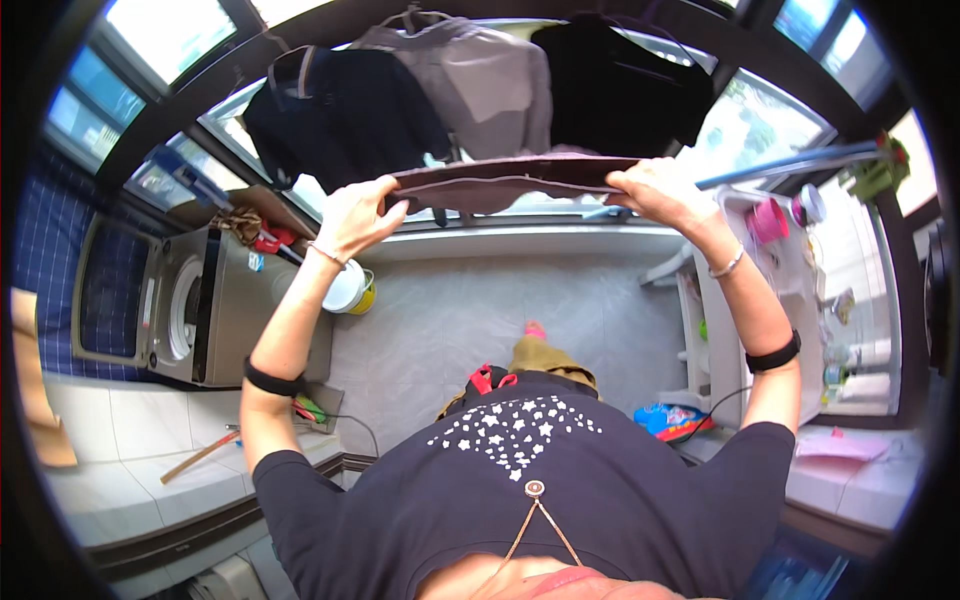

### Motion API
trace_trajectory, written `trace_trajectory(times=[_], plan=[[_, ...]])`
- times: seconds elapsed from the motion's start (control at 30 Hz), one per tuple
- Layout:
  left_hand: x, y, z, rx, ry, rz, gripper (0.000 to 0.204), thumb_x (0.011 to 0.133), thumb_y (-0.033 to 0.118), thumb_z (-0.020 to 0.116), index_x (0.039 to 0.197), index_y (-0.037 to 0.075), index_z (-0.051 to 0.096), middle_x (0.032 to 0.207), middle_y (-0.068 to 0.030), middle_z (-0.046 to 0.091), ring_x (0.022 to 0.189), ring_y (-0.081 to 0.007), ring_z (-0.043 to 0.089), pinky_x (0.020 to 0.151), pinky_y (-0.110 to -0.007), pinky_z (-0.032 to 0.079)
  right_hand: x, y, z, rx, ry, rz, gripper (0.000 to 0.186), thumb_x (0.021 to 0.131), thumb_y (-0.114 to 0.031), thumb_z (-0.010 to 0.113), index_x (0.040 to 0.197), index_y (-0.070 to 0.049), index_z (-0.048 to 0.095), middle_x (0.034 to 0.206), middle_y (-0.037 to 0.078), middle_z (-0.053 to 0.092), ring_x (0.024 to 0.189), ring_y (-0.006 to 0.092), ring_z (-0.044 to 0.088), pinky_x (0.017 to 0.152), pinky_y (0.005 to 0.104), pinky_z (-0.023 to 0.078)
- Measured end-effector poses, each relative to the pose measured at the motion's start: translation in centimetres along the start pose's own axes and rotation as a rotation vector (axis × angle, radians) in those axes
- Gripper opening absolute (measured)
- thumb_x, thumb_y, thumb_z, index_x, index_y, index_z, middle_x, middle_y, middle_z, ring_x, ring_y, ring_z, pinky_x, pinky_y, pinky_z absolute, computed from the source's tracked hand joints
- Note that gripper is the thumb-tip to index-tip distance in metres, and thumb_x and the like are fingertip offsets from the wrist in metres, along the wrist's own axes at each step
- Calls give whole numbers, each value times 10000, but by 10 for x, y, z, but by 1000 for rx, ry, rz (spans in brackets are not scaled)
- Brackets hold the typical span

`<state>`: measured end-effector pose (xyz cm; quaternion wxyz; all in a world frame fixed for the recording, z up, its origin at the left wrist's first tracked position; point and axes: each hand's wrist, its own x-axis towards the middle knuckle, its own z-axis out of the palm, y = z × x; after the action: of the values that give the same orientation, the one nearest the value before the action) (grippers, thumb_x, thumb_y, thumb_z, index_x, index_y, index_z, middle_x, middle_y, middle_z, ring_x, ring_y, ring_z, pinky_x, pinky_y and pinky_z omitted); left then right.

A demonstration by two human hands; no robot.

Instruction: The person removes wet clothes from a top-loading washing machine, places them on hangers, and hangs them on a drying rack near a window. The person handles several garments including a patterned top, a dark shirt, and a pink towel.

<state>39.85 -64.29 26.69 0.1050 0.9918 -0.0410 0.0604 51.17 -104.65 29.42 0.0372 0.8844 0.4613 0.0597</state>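
Both my arms reach forward at chest height or above, with a dark maroon piece of cloth point(500, 192) stretched between them. My left hand point(358, 218) is closed on its left end, the thumb pointing inward. At the opposite end my right hand point(662, 192) pinches the cloth. Two layers show along the upper edge, with a slit-like gap between them, so it looks like the opening of a garment. Its lower part is mostly hidden from above. Just beyond hang a navy top point(345, 115), a grey top point(480, 85) and a black top point(620, 95).
A front-loading washer point(225, 310) with its round door swung out stands left. Beside it is a white-and-yellow bucket point(350, 290). On the right, a white sink point(790, 300) holds a pink cup point(768, 220). A blue pole point(790, 165) slants near my right hand. Windows line the far side.
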Motion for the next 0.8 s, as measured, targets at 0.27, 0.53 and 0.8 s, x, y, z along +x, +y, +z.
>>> trace_trajectory(times=[0.27,0.53,0.8], plan=[[74,131,180,-851,388,-404,575,896,365,675,1259,-13,438,1154,-176,513,954,-251,594,743,-337,517,-97,20,90,294,59,342,409,927,-402,557,1065,-19,513,808,195,661,733,376,672,617,467,547],[110,276,304,-1419,94,-473,495,793,-126,501,1275,-24,547,1242,-87,582,1109,-188,562,943,-314,453,-249,129,193,704,126,648,408,886,-241,655,1105,11,420,985,277,635,835,405,669,682,474,548],[151,429,292,-979,16,-246,240,738,-89,518,931,13,616,835,-4,602,772,-85,557,708,-222,447,-399,295,309,1947,131,1099,325,930,-303,575,1040,-8,656,921,152,699,805,238,696,697,324,558]])
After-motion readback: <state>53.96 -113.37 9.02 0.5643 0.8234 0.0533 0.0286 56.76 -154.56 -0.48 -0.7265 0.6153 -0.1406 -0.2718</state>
